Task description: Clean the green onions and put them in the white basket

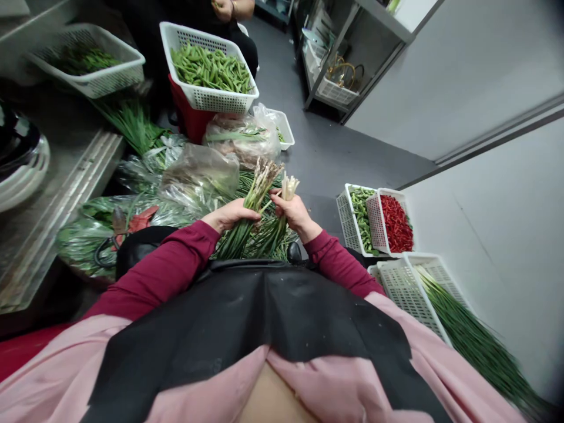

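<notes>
My left hand [232, 214] is closed round a thick bundle of green chives [250, 211], its pale root ends pointing up and away from me. Just to its right, my right hand [294, 212] pinches a thinner bunch of chives [288, 189] by the white cut ends. Both hands are held close together above my black apron [247, 317], over a loose pile of more chives [268, 238]. Dark red sleeves cover both forearms.
Clear plastic bags of greens [198, 173] lie ahead on the floor. White baskets hold green beans [211, 67], green peppers [361, 214], red chillies [396, 223] and long chives [467, 329]. A steel counter [57, 194] runs at left. Another person's hand [224, 9] shows at top. A wall stands on the right.
</notes>
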A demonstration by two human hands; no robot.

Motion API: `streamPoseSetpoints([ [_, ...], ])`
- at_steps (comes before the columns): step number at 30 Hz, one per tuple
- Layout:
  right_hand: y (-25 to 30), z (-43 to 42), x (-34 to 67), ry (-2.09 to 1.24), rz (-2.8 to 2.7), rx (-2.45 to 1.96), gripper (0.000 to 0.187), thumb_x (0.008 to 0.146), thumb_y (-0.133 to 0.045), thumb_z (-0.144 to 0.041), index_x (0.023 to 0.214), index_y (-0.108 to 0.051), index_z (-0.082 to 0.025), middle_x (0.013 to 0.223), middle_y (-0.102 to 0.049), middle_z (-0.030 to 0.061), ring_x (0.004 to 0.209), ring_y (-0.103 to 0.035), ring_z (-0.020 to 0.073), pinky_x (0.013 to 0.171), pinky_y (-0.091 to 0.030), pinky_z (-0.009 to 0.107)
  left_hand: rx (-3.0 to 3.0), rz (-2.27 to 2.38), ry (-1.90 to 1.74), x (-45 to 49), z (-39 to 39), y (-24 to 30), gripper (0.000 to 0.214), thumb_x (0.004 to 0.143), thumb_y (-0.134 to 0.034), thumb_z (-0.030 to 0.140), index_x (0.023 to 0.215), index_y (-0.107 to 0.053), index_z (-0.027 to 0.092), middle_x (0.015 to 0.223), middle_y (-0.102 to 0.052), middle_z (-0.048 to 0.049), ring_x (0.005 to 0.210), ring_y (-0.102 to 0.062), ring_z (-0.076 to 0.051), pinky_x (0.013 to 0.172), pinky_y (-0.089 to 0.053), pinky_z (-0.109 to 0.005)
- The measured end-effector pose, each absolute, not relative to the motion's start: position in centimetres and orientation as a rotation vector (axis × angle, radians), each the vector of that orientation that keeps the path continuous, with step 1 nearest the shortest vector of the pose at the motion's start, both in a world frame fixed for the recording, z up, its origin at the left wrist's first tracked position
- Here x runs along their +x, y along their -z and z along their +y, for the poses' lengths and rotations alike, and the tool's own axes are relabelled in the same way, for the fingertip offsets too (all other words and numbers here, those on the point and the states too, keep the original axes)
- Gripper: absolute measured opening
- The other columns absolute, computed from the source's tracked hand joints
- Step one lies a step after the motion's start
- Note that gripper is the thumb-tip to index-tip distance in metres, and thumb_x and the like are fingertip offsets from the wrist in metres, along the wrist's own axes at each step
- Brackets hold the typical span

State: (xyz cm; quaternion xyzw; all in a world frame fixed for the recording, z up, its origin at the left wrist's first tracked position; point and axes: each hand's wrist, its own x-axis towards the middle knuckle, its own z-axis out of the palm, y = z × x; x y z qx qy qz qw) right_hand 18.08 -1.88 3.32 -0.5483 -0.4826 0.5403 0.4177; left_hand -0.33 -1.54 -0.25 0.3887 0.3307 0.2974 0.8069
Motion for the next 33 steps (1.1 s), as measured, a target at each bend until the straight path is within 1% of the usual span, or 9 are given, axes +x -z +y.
streamPoseSetpoints([
  [3,-3.6,-1.5,17.9,-1.324,-1.112,-1.338,0.032,0.066,-0.073,-0.044,0.076,-0.059,-0.017,0.054,-0.051,-0.0045,0.046,-0.045,0.0081,0.045,-0.040,0.022,0.787,0.678,-0.633,-0.4,-1.4,0.3,0.033,0.054,-0.077,0.014,0.084,-0.064,0.010,0.071,-0.066,-0.0034,0.060,-0.060,-0.014,0.060,-0.051,-0.028],
  [7,-4.5,-0.8,20.4,-1.097,-1.034,-1.345,0.032,0.070,-0.069,-0.044,0.086,-0.064,-0.017,0.071,-0.063,0.0008,0.058,-0.057,0.0101,0.057,-0.049,0.025,0.713,0.627,-0.712,-1.3,-0.9,0.1,0.029,0.058,-0.072,0.013,0.086,-0.064,0.008,0.085,-0.070,-0.0103,0.074,-0.066,-0.018,0.067,-0.055,-0.031],
  [10,-5.0,-1.0,20.6,-1.037,-1.223,-1.405,0.033,0.074,-0.065,-0.044,0.089,-0.067,-0.015,0.060,-0.058,-0.0017,0.049,-0.050,0.0086,0.054,-0.046,0.025,0.705,0.589,-0.730,-1.5,-0.9,-0.1,0.033,0.058,-0.069,0.010,0.090,-0.064,0.010,0.088,-0.070,-0.0097,0.079,-0.067,-0.021,0.071,-0.056,-0.035],
  [14,-4.4,-2.0,17.3,-1.172,-1.549,-1.438,0.029,0.064,-0.074,-0.038,0.075,-0.067,-0.013,0.064,-0.061,-0.0001,0.057,-0.052,0.0106,0.057,-0.044,0.025,0.723,0.580,-0.642,-0.8,-1.4,-0.2,0.043,0.055,-0.068,0.011,0.097,-0.064,0.012,0.081,-0.071,-0.0084,0.074,-0.068,-0.023,0.069,-0.056,-0.037],
  [17,-3.7,-2.2,16.0,-1.342,-1.456,-1.437,0.032,0.062,-0.075,-0.039,0.077,-0.064,-0.013,0.062,-0.060,-0.0015,0.054,-0.050,0.0098,0.053,-0.041,0.024,0.746,0.612,-0.651,-0.6,-1.4,0.0,0.045,0.053,-0.068,0.014,0.098,-0.065,0.011,0.078,-0.071,-0.0078,0.070,-0.066,-0.022,0.068,-0.055,-0.036],
  [21,-2.9,-1.9,17.5,-1.403,-1.214,-1.427,0.035,0.063,-0.075,-0.044,0.072,-0.057,-0.015,0.052,-0.050,-0.0050,0.042,-0.039,0.0060,0.041,-0.032,0.022,0.834,0.787,-0.809,-0.8,-0.8,0.2,0.034,0.052,-0.070,0.016,0.086,-0.067,0.011,0.079,-0.070,-0.0061,0.070,-0.064,-0.018,0.070,-0.053,-0.033],
  [26,-2.3,-1.6,18.8,-1.357,-1.027,-1.409,0.037,0.063,-0.074,-0.048,0.068,-0.051,-0.019,0.053,-0.050,-0.0049,0.040,-0.038,0.0052,0.039,-0.032,0.021,1.064,1.049,-1.012,-0.6,-0.9,0.0,0.020,0.056,-0.071,0.021,0.073,-0.066,0.011,0.071,-0.066,-0.0041,0.070,-0.061,-0.018,0.072,-0.050,-0.031],
  [30,-2.1,-2.0,17.4,-1.329,-1.038,-1.445,0.032,0.065,-0.072,-0.044,0.068,-0.053,-0.018,0.051,-0.049,-0.0048,0.040,-0.039,0.0064,0.039,-0.031,0.022,1.243,0.942,-0.942,0.6,-1.9,-0.4,0.033,0.056,-0.076,0.029,0.082,-0.067,0.011,0.081,-0.069,-0.0055,0.078,-0.062,-0.019,0.081,-0.048,-0.034],
  [33,-2.0,-2.3,16.8,-1.372,-1.079,-1.459,0.031,0.067,-0.070,-0.043,0.064,-0.053,-0.017,0.050,-0.051,-0.0038,0.040,-0.041,0.0067,0.041,-0.034,0.023,1.212,0.919,-0.924,1.1,-2.3,-0.2,0.044,0.052,-0.079,0.027,0.091,-0.066,0.011,0.084,-0.070,-0.0050,0.078,-0.062,-0.019,0.081,-0.048,-0.034],
])
